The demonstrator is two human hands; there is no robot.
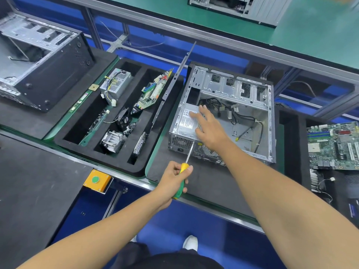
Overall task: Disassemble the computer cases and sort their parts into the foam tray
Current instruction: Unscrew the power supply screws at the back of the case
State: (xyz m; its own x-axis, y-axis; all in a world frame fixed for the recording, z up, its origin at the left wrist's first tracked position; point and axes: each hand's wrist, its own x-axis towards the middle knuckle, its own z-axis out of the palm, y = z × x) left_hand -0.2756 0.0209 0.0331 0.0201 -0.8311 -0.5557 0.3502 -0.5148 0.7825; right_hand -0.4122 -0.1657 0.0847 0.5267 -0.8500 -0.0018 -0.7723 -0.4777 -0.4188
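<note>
An open metal computer case point(242, 94) lies on its side on a dark mat. A silver power supply point(185, 123) sits in its near left corner, with black cables point(223, 107) beside it. My right hand point(209, 129) rests on top of the power supply, fingers spread. My left hand point(174, 179) grips a yellow-green screwdriver point(181, 178), whose tip touches the case's rear edge by the power supply. The black foam tray point(97, 152) to the left holds another power supply point(116, 84), a motherboard point(153, 92), a heatsink point(112, 140), a fan and a drive.
An emptied case point(38, 61) lies at the far left. A loose motherboard point(334, 146) rests at the right. A yellow box with a green button point(96, 180) sits on the bench's front edge. A grey side panel point(180, 70) leans between tray and case. Another case point(223, 4) stands on the far bench.
</note>
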